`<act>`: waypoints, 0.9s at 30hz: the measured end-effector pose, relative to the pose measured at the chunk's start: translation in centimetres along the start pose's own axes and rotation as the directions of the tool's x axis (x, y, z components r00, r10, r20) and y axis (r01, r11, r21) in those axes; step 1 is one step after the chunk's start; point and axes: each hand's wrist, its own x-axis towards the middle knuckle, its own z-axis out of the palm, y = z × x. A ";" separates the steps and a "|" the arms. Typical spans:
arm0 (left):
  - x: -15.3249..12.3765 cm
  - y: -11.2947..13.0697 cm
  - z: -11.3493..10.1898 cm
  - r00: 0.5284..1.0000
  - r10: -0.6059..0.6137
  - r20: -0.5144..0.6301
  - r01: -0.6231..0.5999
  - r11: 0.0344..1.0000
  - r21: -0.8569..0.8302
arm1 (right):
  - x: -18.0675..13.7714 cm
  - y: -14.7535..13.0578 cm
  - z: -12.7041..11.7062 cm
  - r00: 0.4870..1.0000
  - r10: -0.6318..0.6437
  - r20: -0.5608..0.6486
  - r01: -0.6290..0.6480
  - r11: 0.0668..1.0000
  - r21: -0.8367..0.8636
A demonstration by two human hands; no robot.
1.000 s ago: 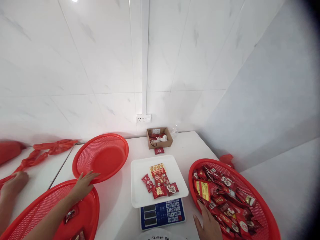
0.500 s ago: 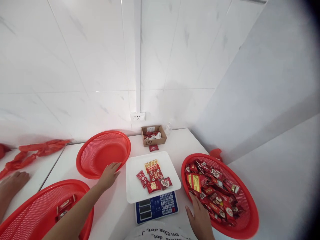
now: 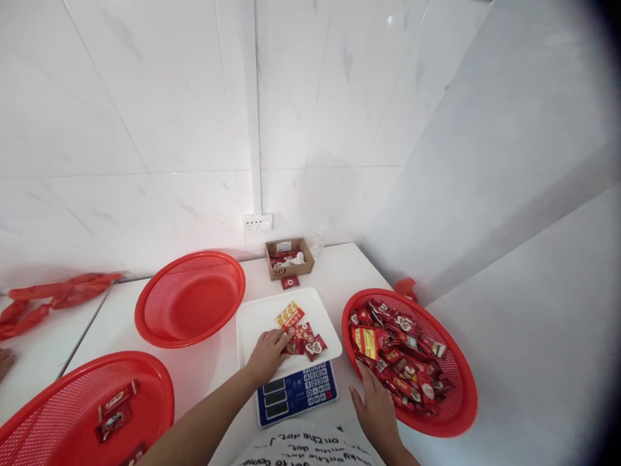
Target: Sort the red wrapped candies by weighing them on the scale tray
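My left hand (image 3: 266,355) lies on the white tray (image 3: 257,316) of a blue scale (image 3: 295,391), its fingers curled over several red snack packets (image 3: 303,336) lying there. An orange-and-cream packet (image 3: 290,313) lies just beyond them. My right hand (image 3: 376,408) rests with fingers together on the near rim of a red basket (image 3: 456,414) full of red packets (image 3: 398,362); whether it holds one is hidden.
An empty red basket (image 3: 190,299) stands at the left of the scale. Another red basket (image 3: 72,401) with a few packets is at the near left. A small cardboard box (image 3: 288,256) sits by the wall socket (image 3: 257,222). Red plastic bags (image 3: 53,294) lie far left.
My left hand has moved right from the empty red basket's rim onto the scale tray and covered the packets. The view has shifted; another person's hand at far left has nearly left the picture.
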 end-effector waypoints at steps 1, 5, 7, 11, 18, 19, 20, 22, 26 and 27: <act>0.0 0.0 0.0 1.000 -0.008 -0.020 0.008 1.000 -0.016 | 0.0 -0.1 -0.1 1.000 0.003 0.004 -0.003 1.000 0.002; -0.1 -0.3 0.2 0.995 -0.088 -0.051 0.086 0.995 -0.053 | 0.0 -0.3 -0.4 1.000 0.004 0.014 -0.004 1.000 0.006; -0.2 -0.5 0.0 0.986 -0.152 -0.067 0.147 0.986 -0.078 | -0.1 -0.3 -0.4 1.000 0.002 0.013 -0.002 1.000 0.003; -0.3 -1.9 -2.0 0.943 -0.303 -0.139 0.283 0.947 -0.151 | -0.2 -0.1 -0.1 1.000 -0.007 0.002 0.007 1.000 -0.017; -1.6 -8.9 -9.7 0.675 -0.668 -0.315 0.577 0.743 -0.339 | -0.1 0.0 0.2 1.000 0.015 0.019 -0.014 1.000 -0.015; -1.9 -9.9 -10.4 0.627 -0.702 -0.339 0.614 0.713 -0.340 | -0.1 -0.1 0.2 1.000 0.016 0.015 -0.016 1.000 -0.016; -2.1 -10.8 -10.9 0.588 -0.717 -0.374 0.642 0.695 -0.324 | -0.1 -0.1 0.3 1.000 0.015 0.010 -0.014 1.000 -0.019; -2.2 -11.7 -11.0 0.546 -0.688 -0.478 0.663 0.704 -0.255 | -0.1 -0.1 0.3 1.000 0.011 0.005 -0.011 1.000 -0.023; -0.8 -10.1 -7.7 0.682 -0.466 -0.563 0.507 0.857 -0.096 | 0.0 0.2 0.5 1.000 -0.007 0.009 0.007 1.000 -0.030; -0.2 -8.9 -6.5 0.752 -0.385 -0.536 0.416 0.907 -0.068 | 0.0 0.3 0.6 1.000 -0.017 0.011 0.017 0.999 -0.031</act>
